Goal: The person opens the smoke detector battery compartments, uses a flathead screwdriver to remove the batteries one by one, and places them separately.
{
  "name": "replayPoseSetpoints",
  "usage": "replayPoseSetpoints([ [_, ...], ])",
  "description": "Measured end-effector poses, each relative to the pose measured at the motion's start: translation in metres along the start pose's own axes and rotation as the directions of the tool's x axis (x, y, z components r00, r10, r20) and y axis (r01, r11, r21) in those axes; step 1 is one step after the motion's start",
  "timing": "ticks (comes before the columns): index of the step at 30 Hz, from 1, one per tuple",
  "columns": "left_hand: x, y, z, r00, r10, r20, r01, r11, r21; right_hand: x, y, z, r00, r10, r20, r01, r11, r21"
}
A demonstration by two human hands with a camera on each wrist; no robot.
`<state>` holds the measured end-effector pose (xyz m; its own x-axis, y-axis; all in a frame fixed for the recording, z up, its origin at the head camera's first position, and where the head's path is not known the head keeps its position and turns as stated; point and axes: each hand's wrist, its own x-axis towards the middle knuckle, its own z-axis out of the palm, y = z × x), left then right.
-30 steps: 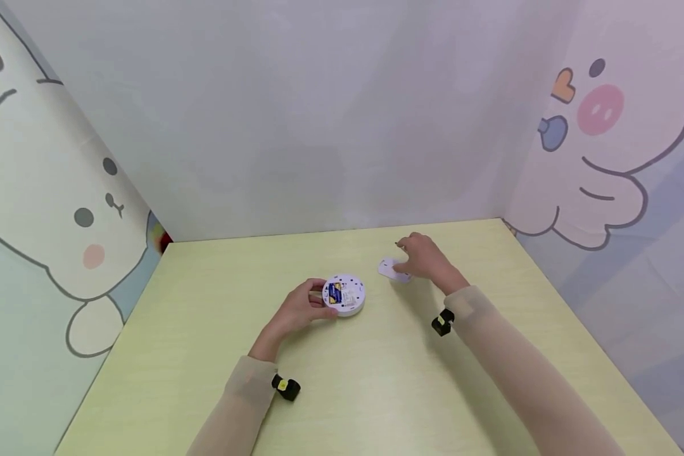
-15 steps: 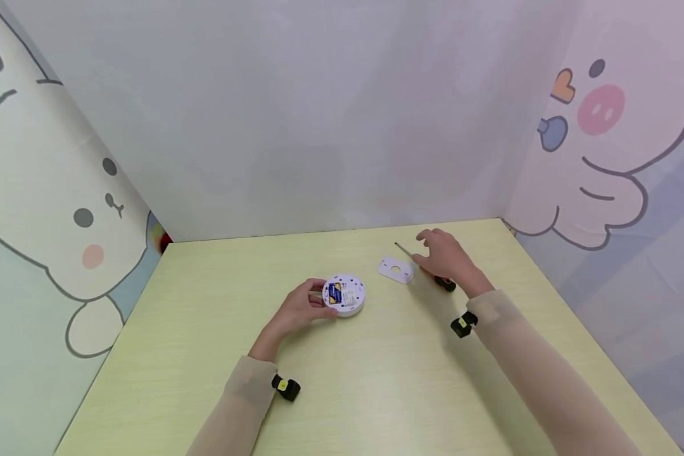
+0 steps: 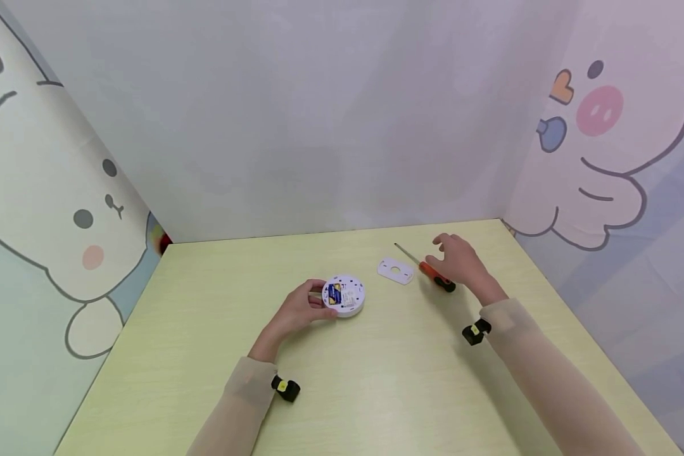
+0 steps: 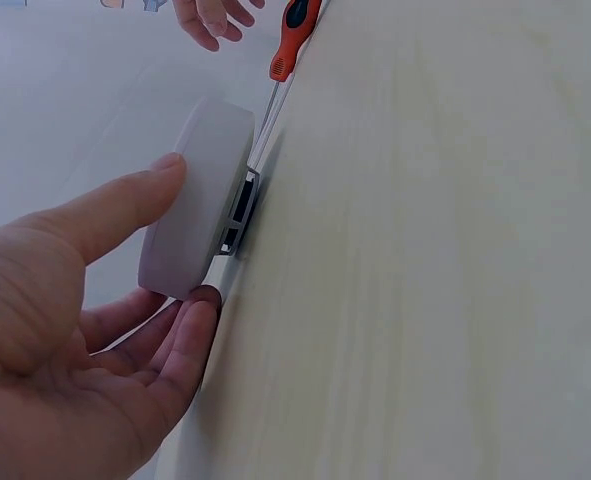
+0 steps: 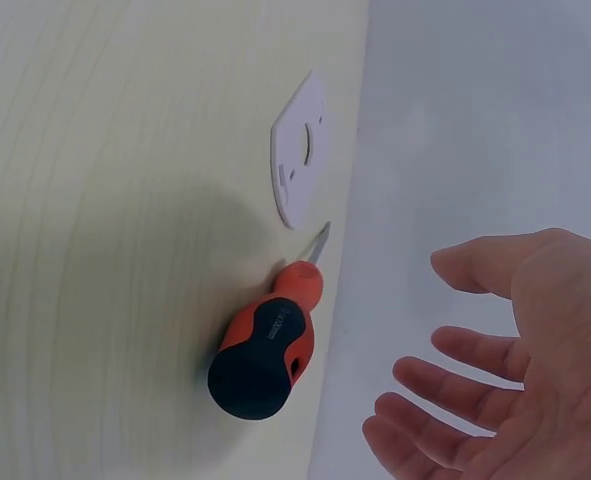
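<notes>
A round white device [image 3: 344,294] with a blue and yellow label lies on the yellow-green table [image 3: 376,380]. My left hand [image 3: 299,308] grips its left rim between thumb and fingers; the left wrist view shows the round device [image 4: 200,200] edge-on in the left hand [image 4: 85,330]. A small white plate [image 3: 396,270] with holes lies to its right, and beside that an orange and black screwdriver [image 3: 430,272]. My right hand [image 3: 460,261] hovers just above the screwdriver's handle, fingers spread and empty. In the right wrist view the screwdriver [image 5: 270,345], white plate [image 5: 297,150] and right hand [image 5: 505,370] all show.
Cartoon-printed walls close in the table at the back, left and right. Small black and yellow clips sit on both sleeves: left clip [image 3: 285,387], right clip [image 3: 474,332].
My right hand has moved right, off the white plate, uncovering the screwdriver, and now hangs over its handle. The left hand and the round device have stayed put.
</notes>
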<state>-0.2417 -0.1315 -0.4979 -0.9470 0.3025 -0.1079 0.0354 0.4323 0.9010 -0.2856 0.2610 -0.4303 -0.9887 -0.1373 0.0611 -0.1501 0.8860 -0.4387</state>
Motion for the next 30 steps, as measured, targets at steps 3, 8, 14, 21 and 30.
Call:
replayPoseSetpoints([
  [3,0.0,0.0,0.0,1.0,0.003,0.001,-0.003,1.0,0.0,-0.003,0.004,0.002,1.0,0.006,0.005,-0.006,1.0,0.009],
  [8,0.0,0.0,0.0,1.0,0.003,0.005,-0.003,1.0,0.0,-0.005,0.012,0.007,0.999,0.027,0.021,-0.027,1.0,0.015],
  [14,0.001,-0.001,0.0,1.0,0.003,0.005,-0.003,1.0,-0.004,-0.006,0.016,0.014,0.998,0.054,0.042,-0.055,0.998,0.03],
  [21,0.001,-0.002,0.0,1.0,-0.001,0.006,0.001,1.0,-0.003,-0.002,0.021,0.027,0.991,0.108,0.076,-0.11,0.994,0.022],
  [30,0.002,-0.003,0.0,1.0,-0.001,0.006,0.001,1.0,-0.012,-0.002,0.021,0.035,0.993,0.098,0.072,-0.098,0.995,-0.003],
])
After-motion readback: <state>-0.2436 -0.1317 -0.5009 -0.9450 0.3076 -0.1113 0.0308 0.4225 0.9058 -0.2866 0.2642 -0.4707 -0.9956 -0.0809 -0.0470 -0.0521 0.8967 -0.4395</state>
